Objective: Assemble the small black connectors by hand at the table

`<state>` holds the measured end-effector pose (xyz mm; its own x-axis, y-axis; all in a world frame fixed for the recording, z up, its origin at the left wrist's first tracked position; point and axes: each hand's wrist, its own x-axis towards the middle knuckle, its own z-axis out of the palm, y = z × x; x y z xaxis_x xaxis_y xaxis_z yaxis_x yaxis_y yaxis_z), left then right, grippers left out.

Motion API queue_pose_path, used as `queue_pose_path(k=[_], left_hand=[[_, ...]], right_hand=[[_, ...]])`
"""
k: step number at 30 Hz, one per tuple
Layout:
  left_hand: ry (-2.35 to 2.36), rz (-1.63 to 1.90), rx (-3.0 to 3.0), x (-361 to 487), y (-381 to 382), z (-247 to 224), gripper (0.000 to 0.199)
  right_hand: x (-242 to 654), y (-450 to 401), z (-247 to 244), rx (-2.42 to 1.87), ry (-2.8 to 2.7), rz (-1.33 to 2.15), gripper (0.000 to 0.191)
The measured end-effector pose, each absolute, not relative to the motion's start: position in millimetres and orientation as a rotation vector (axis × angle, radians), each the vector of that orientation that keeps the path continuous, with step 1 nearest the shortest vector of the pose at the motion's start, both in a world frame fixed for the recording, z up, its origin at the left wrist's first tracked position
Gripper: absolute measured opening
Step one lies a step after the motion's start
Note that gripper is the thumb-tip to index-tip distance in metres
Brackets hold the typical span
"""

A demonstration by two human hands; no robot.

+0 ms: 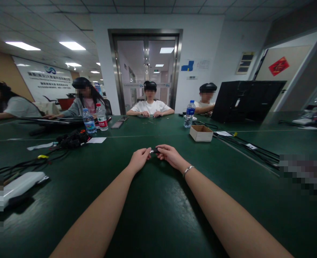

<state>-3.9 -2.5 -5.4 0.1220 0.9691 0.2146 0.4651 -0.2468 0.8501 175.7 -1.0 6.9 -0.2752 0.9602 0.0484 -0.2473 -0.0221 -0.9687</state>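
Observation:
In the middle of the head view, both hands meet just over the green table (158, 200). A small dark stick-like object (154, 151) with a silvery part at its left side spans the gap between them. My left hand (139, 159) is closed, its thumb and fingertips pinching the silvery end. From the other side my right hand (171, 156), with a silver bracelet (188, 171) at its wrist, grips the black end. Fingers cover much of the object, so its exact kind is not clear.
An open cardboard box (200, 133) and a water bottle (189, 114) stand ahead right, near a black monitor (247, 102) and cables (251, 146). Two bottles (89, 122), a black cable bundle (72, 139) and a white device (24, 186) lie left. Several people sit around.

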Motion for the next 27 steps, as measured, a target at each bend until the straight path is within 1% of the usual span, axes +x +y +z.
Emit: queue_pose_path(k=[3,8,10,16,20,23,26,27], left_hand=[[1.441,1.038,1.812,-4.7,-1.9,-5.1,0.055],[1.458,1.043,1.811,-3.4,-1.5,-5.6,0.057],[1.424,1.064,1.793,-2.2,-1.9,-5.7,0.052],[1.289,1.145,1.721,-1.3,-4.7,-5.0,0.028],[1.214,1.186,1.737,-2.5,-4.8,-6.2,0.022],[1.168,1.201,1.744,-1.9,-6.5,-5.1,0.026],[1.181,1.231,1.709,-0.5,-8.1,-2.1,0.044],[1.216,1.239,1.678,-0.3,-8.0,-1.3,0.047]], right_hand=[[176.0,-0.7,7.5,-0.859,-1.238,1.512,0.018],[176.4,0.3,6.4,-0.856,-1.242,1.505,0.019],[176.6,0.7,5.7,-0.852,-1.236,1.504,0.019],[176.6,1.2,4.9,-0.85,-1.197,1.515,0.019],[176.7,1.7,4.7,-0.844,-1.195,1.517,0.02],[176.2,2.4,4.4,-0.844,-1.217,1.519,0.02],[175.5,3.1,4.1,-0.862,-1.217,1.51,0.019],[175.3,3.2,4.0,-0.866,-1.215,1.508,0.019]])
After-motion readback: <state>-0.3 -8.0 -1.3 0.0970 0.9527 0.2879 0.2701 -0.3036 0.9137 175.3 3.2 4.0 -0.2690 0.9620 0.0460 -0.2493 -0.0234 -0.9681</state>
